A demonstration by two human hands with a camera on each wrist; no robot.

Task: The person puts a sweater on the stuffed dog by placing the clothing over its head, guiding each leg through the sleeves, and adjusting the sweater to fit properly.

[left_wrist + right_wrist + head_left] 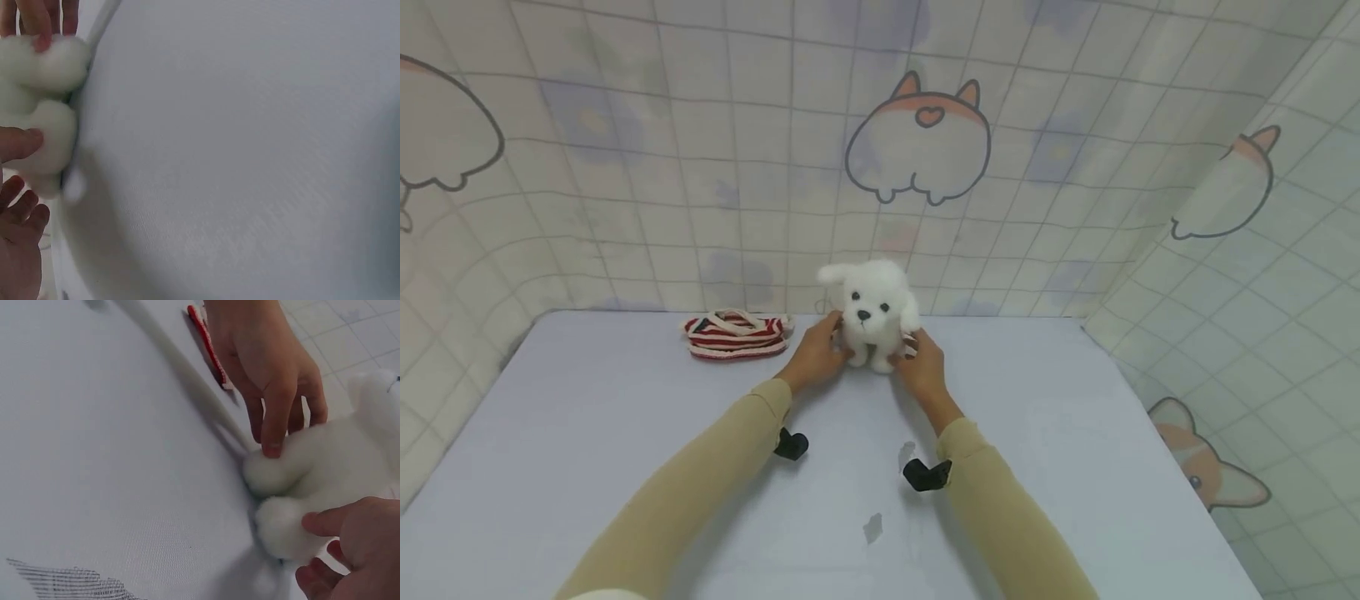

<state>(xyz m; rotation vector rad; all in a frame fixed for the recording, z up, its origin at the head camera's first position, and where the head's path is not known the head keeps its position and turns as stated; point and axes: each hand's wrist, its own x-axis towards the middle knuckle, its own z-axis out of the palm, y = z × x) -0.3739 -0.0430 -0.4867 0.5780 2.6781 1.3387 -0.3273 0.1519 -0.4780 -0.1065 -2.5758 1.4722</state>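
Note:
A small white plush dog (874, 304) sits upright at the table's far edge, its dark eyes and nose facing me. Its left-side ear in the head view sticks out sideways; the other hangs down. My left hand (816, 357) holds the dog's left side as I see it, while my right hand (925, 367) holds the opposite side. In the right wrist view, the left thumb presses one front leg and the right thumb the other paw, fingers curled round the sides. The left wrist view catches only the dog's paws (56, 134), with the head outside the frame.
A red-and-white striped cloth item (737, 335) with cream straps lies left of the dog. Behind the pale table (1037, 433) hangs a checked curtain (760, 167) printed with corgis. Two grey worn patches mark the tabletop near the front. Black cameras (792, 444) hang under both wrists.

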